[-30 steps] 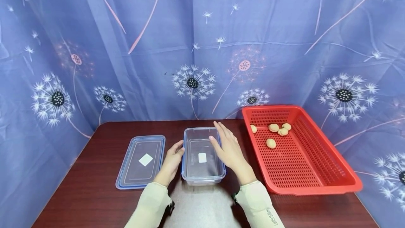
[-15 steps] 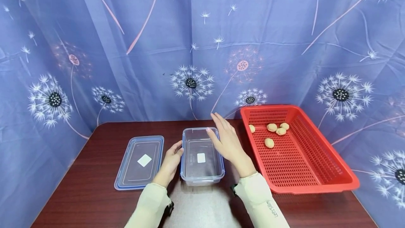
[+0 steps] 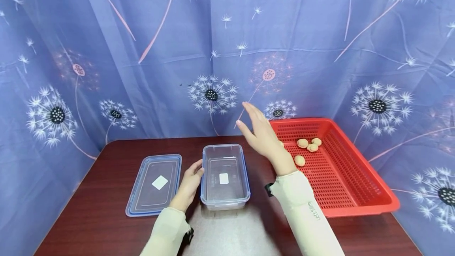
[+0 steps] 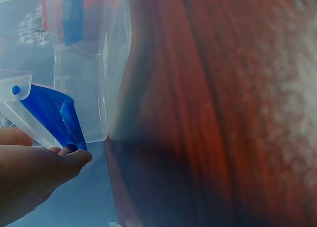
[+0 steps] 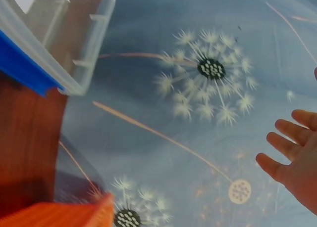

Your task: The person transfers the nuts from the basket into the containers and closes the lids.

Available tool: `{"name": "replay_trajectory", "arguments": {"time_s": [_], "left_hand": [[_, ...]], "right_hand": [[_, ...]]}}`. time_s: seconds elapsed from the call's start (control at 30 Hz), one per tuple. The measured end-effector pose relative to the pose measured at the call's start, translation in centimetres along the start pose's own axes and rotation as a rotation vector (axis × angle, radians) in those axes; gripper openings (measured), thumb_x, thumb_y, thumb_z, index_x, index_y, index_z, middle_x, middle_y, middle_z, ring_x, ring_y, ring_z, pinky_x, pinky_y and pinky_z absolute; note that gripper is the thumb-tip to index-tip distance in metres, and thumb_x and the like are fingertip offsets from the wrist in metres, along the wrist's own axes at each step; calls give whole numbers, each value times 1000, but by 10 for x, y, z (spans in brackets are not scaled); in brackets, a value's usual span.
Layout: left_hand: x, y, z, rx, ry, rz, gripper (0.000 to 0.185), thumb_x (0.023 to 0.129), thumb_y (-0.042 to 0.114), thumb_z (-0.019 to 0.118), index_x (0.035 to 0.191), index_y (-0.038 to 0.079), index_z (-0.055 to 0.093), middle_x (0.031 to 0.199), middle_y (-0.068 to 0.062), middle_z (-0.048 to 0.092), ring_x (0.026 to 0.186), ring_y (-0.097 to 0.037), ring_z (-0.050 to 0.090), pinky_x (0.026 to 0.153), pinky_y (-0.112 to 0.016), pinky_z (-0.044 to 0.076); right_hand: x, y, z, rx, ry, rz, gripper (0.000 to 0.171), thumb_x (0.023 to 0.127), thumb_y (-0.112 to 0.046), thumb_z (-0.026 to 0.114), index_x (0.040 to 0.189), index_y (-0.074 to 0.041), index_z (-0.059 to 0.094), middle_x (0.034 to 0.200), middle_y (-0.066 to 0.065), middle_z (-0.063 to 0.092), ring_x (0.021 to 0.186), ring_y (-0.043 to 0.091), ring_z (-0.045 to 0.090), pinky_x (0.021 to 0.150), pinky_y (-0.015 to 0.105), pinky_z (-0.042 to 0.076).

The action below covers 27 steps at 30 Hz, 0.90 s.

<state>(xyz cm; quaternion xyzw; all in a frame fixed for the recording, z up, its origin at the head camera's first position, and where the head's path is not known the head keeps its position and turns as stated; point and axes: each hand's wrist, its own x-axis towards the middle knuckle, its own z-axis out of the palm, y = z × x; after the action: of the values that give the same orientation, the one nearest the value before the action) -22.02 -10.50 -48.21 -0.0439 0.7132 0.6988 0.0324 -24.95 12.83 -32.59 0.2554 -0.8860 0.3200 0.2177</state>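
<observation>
A clear plastic food container with blue side clips stands lidless on the table, a white label on its bottom. My left hand holds its left side; in the left wrist view thumb and fingers pinch the lower end of a folded-out blue clip. My right hand is raised beyond the container's right side, fingers extended and holding nothing. The right wrist view shows this right hand apart from the container. Left of the container lies the clear lid, with a blue seal and white label.
A red perforated basket stands at the right, holding several walnuts towards its far left. The right forearm covers part of its left side. A blue dandelion-print curtain hangs behind the dark red wooden table.
My right hand has lifted away from the container's right side, up and to the right towards the basket. The left hand stays at the container's left side. The head view has shifted slightly.
</observation>
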Motion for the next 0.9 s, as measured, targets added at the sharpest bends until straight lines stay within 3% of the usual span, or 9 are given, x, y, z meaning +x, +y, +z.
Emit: {"name": "replay_trajectory", "arguments": {"time_s": [0.13, 0.47, 0.9], "left_hand": [[-1, 1, 0, 0, -2, 1, 45, 101, 1, 38, 144, -9, 33, 147, -30, 33, 137, -41, 30, 114, -52, 23], [0, 2, 0, -4, -13, 6, 45, 100, 1, 39, 143, -10, 32, 147, -31, 33, 137, -41, 30, 114, -52, 23], [3, 0, -3, 1, -10, -5, 45, 100, 2, 40, 143, -8, 34, 147, -29, 34, 136, -40, 32, 114, -53, 23]], "right_hand": [[6, 9, -13, 7, 2, 12, 60, 99, -33, 50, 149, -7, 31, 152, 16, 33, 141, 29, 27, 117, 46, 20], [6, 49, -41, 30, -6, 108, 61, 99, -38, 48, 151, -14, 29, 154, 13, 31, 142, 30, 25, 115, 53, 21], [0, 97, -60, 37, 6, 213, 58, 101, -38, 45, 151, -14, 30, 153, 15, 32, 140, 35, 28, 112, 56, 23]]}}
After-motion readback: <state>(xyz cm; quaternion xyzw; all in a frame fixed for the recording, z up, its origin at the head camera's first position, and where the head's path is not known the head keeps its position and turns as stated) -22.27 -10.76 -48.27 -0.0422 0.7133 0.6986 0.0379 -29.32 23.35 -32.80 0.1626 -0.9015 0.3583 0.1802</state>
